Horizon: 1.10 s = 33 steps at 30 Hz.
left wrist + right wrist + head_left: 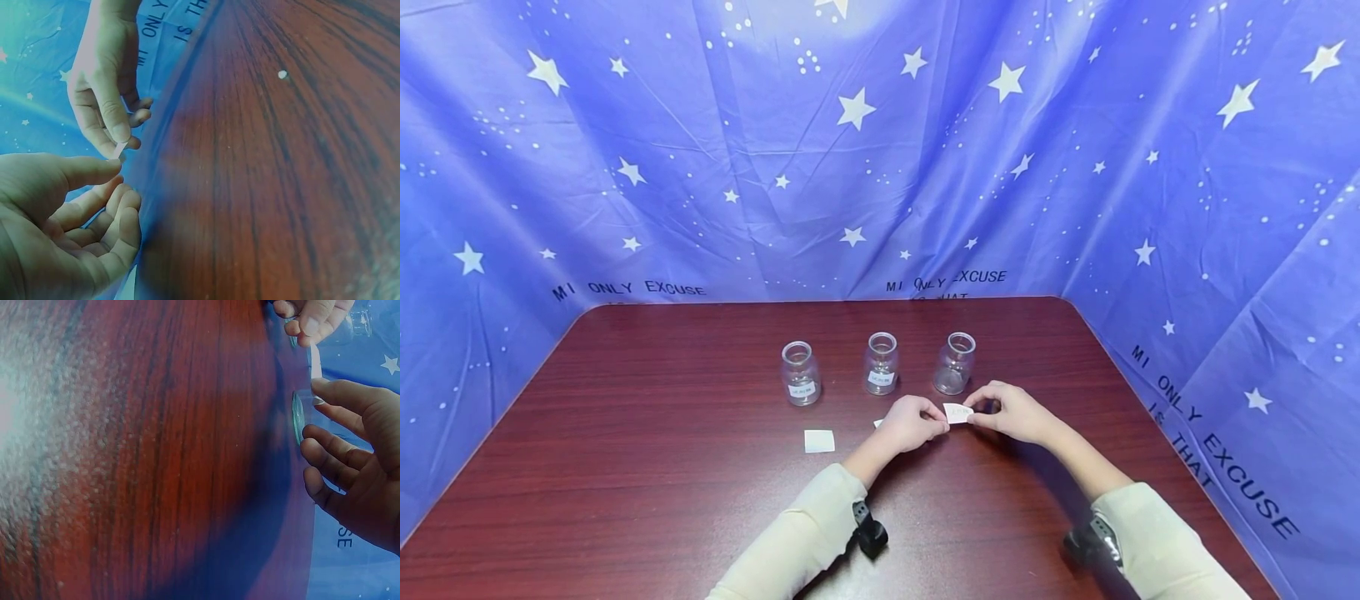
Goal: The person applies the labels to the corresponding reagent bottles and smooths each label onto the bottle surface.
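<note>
A small white label (957, 413) with dark print is stretched between both hands, in front of the right glass jar (955, 375). My left hand (913, 423) pinches its left end between thumb and forefinger. At the other end, the thumb and forefinger of my right hand (1015, 412) pinch it too. In the right wrist view the label (315, 361) shows nearly edge-on, with the right hand's other fingers (331, 450) loosely bent. No label shows on the right jar. The middle jar (882, 362) and left jar (801, 371) each carry a printed white label.
A white paper piece (819, 441) lies on the dark red wooden table (625, 467), in front of the left jar. Another white scrap (877, 424) peeks out beside the left hand, mostly hidden. A blue star-patterned curtain (775, 125) surrounds the table's back and sides.
</note>
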Motion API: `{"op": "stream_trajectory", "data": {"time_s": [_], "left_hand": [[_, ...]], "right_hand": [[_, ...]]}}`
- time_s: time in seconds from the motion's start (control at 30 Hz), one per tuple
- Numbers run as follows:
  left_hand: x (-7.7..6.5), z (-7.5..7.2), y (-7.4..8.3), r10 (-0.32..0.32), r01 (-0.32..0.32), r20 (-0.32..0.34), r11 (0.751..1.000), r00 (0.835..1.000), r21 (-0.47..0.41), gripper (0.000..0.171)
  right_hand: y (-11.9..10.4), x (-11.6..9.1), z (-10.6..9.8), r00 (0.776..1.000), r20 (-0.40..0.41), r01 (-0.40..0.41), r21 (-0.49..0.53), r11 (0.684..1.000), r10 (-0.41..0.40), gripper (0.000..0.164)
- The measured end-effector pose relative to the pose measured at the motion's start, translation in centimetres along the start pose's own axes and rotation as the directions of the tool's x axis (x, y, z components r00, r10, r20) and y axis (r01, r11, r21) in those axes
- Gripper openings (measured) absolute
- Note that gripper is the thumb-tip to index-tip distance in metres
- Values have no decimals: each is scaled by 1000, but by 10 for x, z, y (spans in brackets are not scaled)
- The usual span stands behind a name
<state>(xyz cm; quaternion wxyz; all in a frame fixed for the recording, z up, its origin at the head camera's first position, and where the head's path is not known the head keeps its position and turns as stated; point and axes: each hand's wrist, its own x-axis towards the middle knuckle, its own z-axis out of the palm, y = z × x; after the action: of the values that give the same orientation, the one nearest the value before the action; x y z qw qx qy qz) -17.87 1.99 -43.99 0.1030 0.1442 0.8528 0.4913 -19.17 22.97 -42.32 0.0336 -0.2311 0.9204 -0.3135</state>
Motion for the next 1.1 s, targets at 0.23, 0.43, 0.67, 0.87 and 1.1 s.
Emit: {"op": "stream_trajectory", "data": {"time_s": [0.23,0.43,0.67,0.87,1.1], "left_hand": [[0,0,1,0,0,-7,1000,1000,-19,7],[0,1,-1,1,-2,-13,1000,1000,-29,8],[-1,0,-1,7,-7,-13,999,1000,-52,9],[-1,0,-2,0,0,-15,998,1000,-55,10],[0,0,-2,10,-11,-25,999,1000,-49,10]], "right_hand": [[-1,0,0,1000,2,-7,7,1000,7,17],[0,0,1,1000,3,-11,7,1000,11,17],[1,0,2,1000,3,-8,-1,1000,8,17],[0,0,2,1000,10,-18,-6,1000,18,16],[0,1,2,1000,7,-4,5,1000,4,17]]}}
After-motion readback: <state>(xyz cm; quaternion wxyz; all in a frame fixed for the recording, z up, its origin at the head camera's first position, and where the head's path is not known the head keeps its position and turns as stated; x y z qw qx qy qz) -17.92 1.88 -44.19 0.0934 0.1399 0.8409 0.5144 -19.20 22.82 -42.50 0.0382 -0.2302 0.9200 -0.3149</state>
